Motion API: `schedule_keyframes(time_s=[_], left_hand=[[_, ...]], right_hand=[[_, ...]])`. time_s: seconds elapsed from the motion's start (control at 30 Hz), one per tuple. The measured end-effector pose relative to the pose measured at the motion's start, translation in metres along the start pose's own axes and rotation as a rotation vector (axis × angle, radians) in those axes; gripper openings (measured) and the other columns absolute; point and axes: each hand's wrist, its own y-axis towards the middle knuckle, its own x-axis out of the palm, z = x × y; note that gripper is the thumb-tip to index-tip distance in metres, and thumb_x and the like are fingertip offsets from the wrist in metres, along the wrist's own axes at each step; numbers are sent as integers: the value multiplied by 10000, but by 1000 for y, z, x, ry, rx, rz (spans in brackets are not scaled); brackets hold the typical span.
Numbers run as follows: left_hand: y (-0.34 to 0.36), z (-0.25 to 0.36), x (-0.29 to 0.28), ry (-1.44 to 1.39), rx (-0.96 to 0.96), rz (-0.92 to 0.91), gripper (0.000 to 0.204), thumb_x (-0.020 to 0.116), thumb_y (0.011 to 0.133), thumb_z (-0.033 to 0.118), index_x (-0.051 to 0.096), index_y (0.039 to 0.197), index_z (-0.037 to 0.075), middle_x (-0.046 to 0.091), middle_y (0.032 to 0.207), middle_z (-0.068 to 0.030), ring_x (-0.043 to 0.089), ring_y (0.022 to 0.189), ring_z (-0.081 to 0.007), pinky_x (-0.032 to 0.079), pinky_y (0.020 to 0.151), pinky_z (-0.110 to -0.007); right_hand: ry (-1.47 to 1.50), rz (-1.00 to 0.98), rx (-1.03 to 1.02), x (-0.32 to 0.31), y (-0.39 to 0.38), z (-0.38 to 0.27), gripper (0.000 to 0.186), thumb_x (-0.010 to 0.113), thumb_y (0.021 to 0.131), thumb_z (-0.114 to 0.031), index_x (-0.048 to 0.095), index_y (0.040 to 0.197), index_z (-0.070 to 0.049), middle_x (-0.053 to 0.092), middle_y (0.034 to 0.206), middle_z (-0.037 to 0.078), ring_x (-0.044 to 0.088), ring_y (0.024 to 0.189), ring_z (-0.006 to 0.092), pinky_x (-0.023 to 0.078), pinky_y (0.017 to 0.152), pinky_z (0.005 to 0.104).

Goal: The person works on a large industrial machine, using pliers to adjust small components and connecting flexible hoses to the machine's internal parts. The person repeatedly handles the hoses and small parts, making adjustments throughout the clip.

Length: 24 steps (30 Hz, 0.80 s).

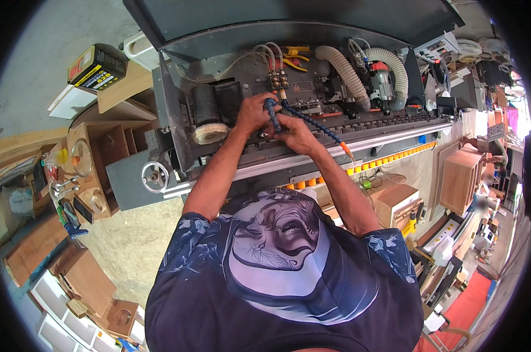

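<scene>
Both my hands work close together inside a long grey edge-banding machine (253, 170) with its lid raised. My left hand (255, 112) is closed beside the bent end of a blue segmented hose (270, 108). My right hand (296, 134) is curled just to its right, its fingertips near a small shiny metal part (264, 135). The hose partly covers the fingers, so what either hand grips is hidden. A second blue segmented hose (312, 121) runs past my right hand to an orange nozzle (345, 148). Above them sits a valve block (279, 79) with tubes.
Left of my hands are two black cylinders (204, 102) and a pale buffing wheel (210, 133). Yellow-handled pliers (294, 58) lie behind. Ribbed ducts (343, 73) and a motor (381, 82) stand right. A handwheel (155, 176) juts out at the front left, near a wooden cabinet (98, 146).
</scene>
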Motion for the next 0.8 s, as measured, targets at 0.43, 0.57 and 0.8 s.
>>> schedule_keyframes(time_s=[0.43,0.57,0.8], left_hand=[[4,10,-16,5,-19,-126,388,923,855,186,787,1200,71,814,1106,-159,791,937,-273,598,796,-385],[-7,21,-27,100,-36,-38,374,872,876,131,776,1233,68,809,1103,-171,801,979,-284,605,832,-400],[-58,64,-53,6,-304,103,298,785,975,121,758,1253,19,825,1160,-158,817,1021,-252,632,882,-364]], right_hand=[[-209,174,71,-11,-36,-12,362,710,914,56,689,1273,9,783,1160,169,765,1140,300,586,992,408],[-345,336,88,-14,-48,-20,280,670,964,24,711,1239,0,797,1096,178,781,1033,302,598,917,407],[-326,584,46,-2,-53,-25,172,643,1068,-122,738,1157,-9,779,892,152,772,833,276,589,774,381]])
